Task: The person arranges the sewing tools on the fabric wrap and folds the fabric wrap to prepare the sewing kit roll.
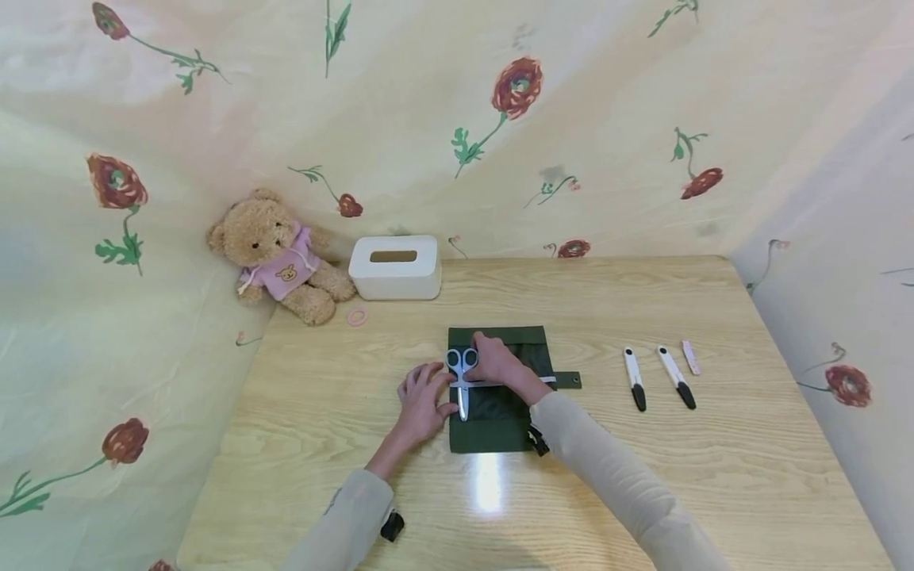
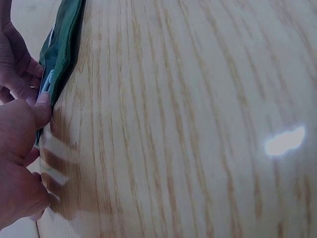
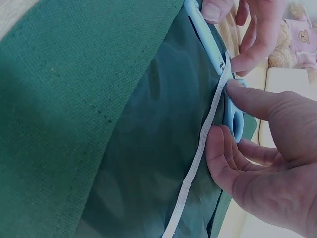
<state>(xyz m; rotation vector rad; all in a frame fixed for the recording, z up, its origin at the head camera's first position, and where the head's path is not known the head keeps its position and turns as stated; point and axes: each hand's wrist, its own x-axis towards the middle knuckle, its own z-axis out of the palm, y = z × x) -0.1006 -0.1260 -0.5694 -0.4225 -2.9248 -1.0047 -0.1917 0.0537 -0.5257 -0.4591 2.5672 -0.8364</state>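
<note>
1. Head view: from where I stand, a pair of scissors [image 1: 462, 396] lies along the left edge of a dark green fabric pouch [image 1: 500, 438], finger loops toward the pouch's far edge and blades pointing to its near edge.
2. What matters most, I'd judge, is how the scissors sit against the white elastic band [image 3: 195, 157]: their long axis runs crosswise to it, and the two meet near the pivot. In the right wrist view the band appears to pass over the scissors.
3. The right hand [image 1: 497, 361] is nearer the loops, with the scissors on its left; its thumb and fingers are curled round the right-hand loop.
4. The left hand [image 1: 423, 403] is nearer the blades, at the pouch's left edge, with the scissors on its right. Whether it pinches anything I cannot tell.
5. On the pouch I count one pair of scissors and one band; one snap tab [image 1: 567, 380] juts from its right edge.
6. Toward the table's [image 1: 321, 444] right edge: two white, black-ended tools [image 1: 634, 379] and one small pink strip [image 1: 690, 358].
7. By the far edge: one tissue box [image 1: 395, 279]; at the far left corner, one teddy bear [image 1: 286, 266], with one pink ring [image 1: 350, 318] nearby.
</note>
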